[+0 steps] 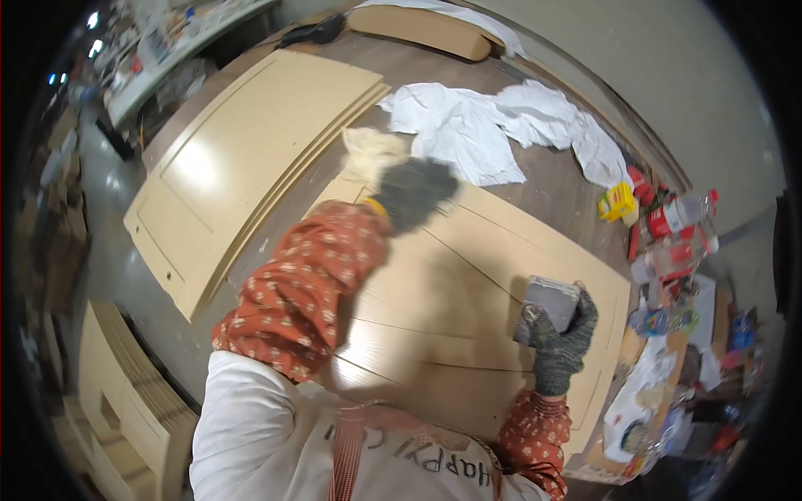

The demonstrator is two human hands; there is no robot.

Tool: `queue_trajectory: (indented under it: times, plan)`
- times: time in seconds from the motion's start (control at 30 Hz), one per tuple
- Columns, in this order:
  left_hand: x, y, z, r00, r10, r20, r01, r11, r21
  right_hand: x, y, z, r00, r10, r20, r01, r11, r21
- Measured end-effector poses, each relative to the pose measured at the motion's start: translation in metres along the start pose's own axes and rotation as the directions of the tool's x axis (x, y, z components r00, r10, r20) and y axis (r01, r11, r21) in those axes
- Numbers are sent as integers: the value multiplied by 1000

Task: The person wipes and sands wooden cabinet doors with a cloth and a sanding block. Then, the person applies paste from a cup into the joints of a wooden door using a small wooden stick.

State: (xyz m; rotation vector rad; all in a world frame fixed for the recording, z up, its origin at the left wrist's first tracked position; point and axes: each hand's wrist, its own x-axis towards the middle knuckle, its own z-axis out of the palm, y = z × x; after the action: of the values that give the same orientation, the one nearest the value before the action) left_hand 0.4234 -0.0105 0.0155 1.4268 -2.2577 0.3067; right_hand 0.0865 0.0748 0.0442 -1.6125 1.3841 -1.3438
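A cream door panel point(393, 313) with grooved lines lies in front of me. Over its far left part is my left hand point(413, 192), in a dark grey knit glove and smeared by motion. It is closed on a pale yellow cloth point(372, 150), which bunches out past the glove at the panel's far corner. My right hand point(561, 346), gloved the same way, grips a grey sanding block point(551, 302) above the panel's right part. The thumb lies across the block's near side. Both forearms wear red flowered sleeves.
Stacked cream panels point(259, 142) lie to the left, with more panels point(125, 392) standing at lower left. White cloths point(468, 125) lie crumpled beyond the work. Right of it are a yellow box point(616, 202), plastic bottles point(677, 215) and clutter along the wall.
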Motion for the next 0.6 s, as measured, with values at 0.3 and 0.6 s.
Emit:
queue_trajectory:
  times: [0.3, 0.6]
  plan:
    - [-42, -96, -79, 774, -628, -77, 633, 771, 78, -25, 17, -40, 931, 27, -364, -68, 993, -98]
    - [-59, -81, -72, 768, -592, 245, 493, 790, 364, -22, 37, -51, 892, -64, -447, 61, 998, -22]
